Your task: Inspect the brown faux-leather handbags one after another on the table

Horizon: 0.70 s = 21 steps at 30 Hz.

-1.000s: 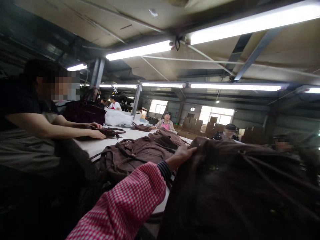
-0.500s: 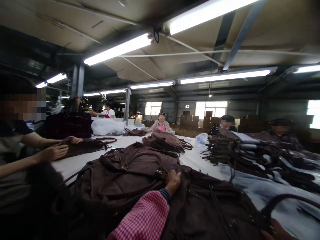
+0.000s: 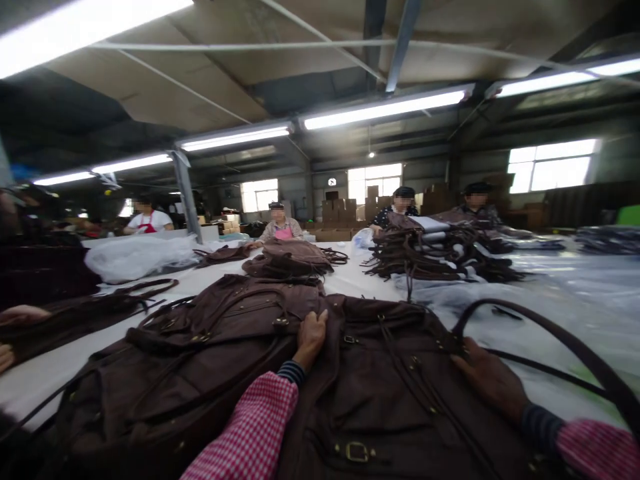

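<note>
Two dark brown handbags lie side by side in front of me, a left bag (image 3: 220, 340) with looped handles and a right bag (image 3: 390, 393) with buckles and hanging straps. At the seam where they meet, my left hand (image 3: 313, 337) is closed on the side edge of a bag; which of the two it grips is hard to tell. My right hand (image 3: 493, 380) holds the right bag's far side by the base of its handle (image 3: 545, 327), thumb on top. Its other fingers are partly hidden.
A tall stack of brown bags (image 3: 440, 253) stands at the back right, near plastic sheeting (image 3: 565, 313). More bags (image 3: 290, 259) lie across the white table (image 3: 367, 283). At left, a co-worker's hands (image 3: 23, 317) touch another bag. Several people work farther back.
The view has turned right, so the scene has shifted left. My right hand, barely visible before at the lower right corner, now shows on the right bag's side. My left hand keeps its hold.
</note>
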Each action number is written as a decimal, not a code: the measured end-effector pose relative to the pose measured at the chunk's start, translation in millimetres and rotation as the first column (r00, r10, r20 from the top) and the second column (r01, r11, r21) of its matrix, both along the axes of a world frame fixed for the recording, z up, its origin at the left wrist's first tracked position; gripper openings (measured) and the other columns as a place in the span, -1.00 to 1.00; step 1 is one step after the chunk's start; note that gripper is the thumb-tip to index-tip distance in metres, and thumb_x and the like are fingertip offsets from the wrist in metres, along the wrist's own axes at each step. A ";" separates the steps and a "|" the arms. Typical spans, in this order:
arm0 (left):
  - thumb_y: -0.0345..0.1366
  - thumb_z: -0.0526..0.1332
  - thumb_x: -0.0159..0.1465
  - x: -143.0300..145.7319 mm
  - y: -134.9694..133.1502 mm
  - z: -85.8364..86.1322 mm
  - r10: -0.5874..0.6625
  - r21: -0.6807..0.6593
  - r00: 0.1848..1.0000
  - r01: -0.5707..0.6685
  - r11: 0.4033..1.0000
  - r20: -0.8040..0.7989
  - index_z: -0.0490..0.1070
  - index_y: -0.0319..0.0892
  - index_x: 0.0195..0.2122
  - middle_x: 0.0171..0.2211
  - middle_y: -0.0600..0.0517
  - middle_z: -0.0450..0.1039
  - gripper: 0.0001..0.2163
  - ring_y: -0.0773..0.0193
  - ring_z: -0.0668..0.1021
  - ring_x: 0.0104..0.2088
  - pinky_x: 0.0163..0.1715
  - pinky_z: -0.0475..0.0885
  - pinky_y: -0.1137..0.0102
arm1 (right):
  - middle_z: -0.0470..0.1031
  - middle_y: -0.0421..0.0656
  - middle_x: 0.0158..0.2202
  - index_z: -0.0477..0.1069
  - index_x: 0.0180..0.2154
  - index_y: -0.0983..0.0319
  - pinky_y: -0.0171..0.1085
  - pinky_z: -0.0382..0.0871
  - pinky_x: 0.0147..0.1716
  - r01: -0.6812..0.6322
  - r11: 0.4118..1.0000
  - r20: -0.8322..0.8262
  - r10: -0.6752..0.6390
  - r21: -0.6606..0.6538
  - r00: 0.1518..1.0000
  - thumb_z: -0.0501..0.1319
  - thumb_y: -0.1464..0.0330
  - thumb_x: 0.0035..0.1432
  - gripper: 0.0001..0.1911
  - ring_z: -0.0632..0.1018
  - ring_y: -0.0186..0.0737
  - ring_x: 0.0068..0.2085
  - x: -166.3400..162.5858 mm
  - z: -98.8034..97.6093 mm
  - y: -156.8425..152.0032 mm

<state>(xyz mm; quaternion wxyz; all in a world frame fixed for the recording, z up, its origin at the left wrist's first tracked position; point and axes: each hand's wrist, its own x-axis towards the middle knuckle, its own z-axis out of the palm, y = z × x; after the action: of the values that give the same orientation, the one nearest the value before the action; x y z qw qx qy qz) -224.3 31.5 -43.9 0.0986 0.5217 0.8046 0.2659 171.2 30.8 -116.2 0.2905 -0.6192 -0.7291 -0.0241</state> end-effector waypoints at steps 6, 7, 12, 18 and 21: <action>0.11 -0.08 0.44 2.5 -27.2 21.7 -0.139 0.029 0.975 0.146 0.989 -0.174 0.23 -0.22 0.19 -0.02 -0.25 0.55 -0.47 -0.10 0.61 -0.04 -0.09 0.39 0.19 | 0.62 -0.02 -0.23 0.39 0.00 0.21 -0.18 0.33 -0.21 0.054 0.965 -0.050 -0.069 -0.257 0.996 0.06 0.25 0.31 -0.69 0.61 0.02 -0.14 -19.9 34.2 -19.5; 0.08 -0.07 0.44 0.8 -32.4 28.6 -0.166 0.050 0.952 0.184 0.982 -0.258 0.20 -0.18 0.23 0.04 -0.23 0.51 -0.49 -0.08 0.60 -0.05 -0.09 0.40 0.18 | 0.61 -0.03 -0.21 0.38 0.01 0.20 -0.19 0.31 -0.21 0.058 0.963 -0.057 -0.076 -0.264 0.995 0.07 0.25 0.32 -0.69 0.60 0.00 -0.13 -20.2 35.1 -20.4; -0.12 0.12 0.39 8.7 -41.7 83.7 -0.367 -0.082 0.635 0.432 0.898 -0.679 0.45 -0.12 -0.06 -0.01 -0.12 0.49 -0.75 -0.05 0.51 0.03 -0.10 0.40 0.25 | 0.60 0.00 -0.17 0.34 0.06 0.20 -0.19 0.23 -0.22 0.047 0.951 -0.094 -0.079 -0.306 0.992 0.05 0.21 0.36 -0.67 0.58 0.02 -0.12 -18.0 28.5 -18.6; -0.02 0.21 0.32 110.0 -23.9 111.7 -0.822 -0.309 0.526 0.762 0.569 -0.217 0.54 -0.08 -0.10 -0.26 0.02 0.56 -0.71 0.16 0.55 -0.23 -0.22 0.34 0.39 | 0.57 0.00 -0.20 0.31 0.05 0.22 -0.20 0.18 -0.23 -0.017 0.941 -0.132 -0.029 -0.339 0.991 0.02 0.25 0.36 -0.69 0.56 0.01 -0.14 -16.0 27.6 -13.1; 0.00 0.20 0.34 163.1 -22.8 93.7 -0.935 -0.279 0.350 0.894 0.349 -0.048 0.42 -0.06 0.15 -0.20 0.02 0.57 -0.58 0.17 0.56 -0.23 -0.25 0.36 0.40 | 0.56 -0.02 -0.21 0.33 0.02 0.24 -0.23 0.20 -0.25 -0.114 0.927 -0.203 0.043 -0.357 0.978 0.07 0.28 0.32 -0.71 0.55 -0.03 -0.16 -8.7 33.8 -7.8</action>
<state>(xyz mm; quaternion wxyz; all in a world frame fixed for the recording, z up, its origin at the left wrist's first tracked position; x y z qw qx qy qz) -61.1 8.6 49.8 0.2028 0.8933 0.4003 0.0268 162.6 23.0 -82.3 0.2391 -0.6322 -0.7137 0.1839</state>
